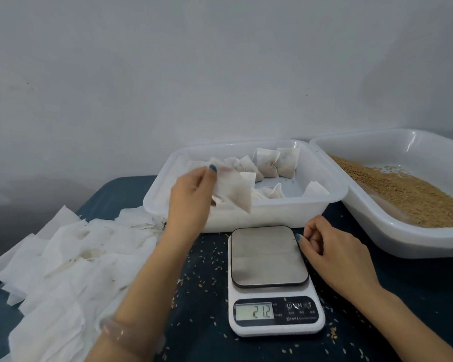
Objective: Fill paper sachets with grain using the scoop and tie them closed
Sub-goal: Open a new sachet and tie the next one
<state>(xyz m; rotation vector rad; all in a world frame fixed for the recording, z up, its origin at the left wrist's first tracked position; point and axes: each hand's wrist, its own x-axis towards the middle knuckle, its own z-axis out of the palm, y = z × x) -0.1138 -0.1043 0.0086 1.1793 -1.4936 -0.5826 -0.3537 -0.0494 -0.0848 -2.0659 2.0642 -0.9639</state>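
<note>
My left hand (191,197) pinches a filled white paper sachet (233,190) and holds it over the near left part of a white tub (332,194). Several tied sachets (272,163) lie inside that tub. My right hand (332,252) hovers beside the right edge of the digital scale (270,257), its fingers loosely curled with nothing visibly held. The scale's platform is bare and its display reads 21.2. A second white tub (429,241) at the right holds loose grain (408,194). No scoop is in view.
A spread of flat unfilled paper sachets (63,257) covers the left side of the dark blue table (390,278). Spilled grains (202,262) are scattered around the scale. A plain wall stands behind the tubs.
</note>
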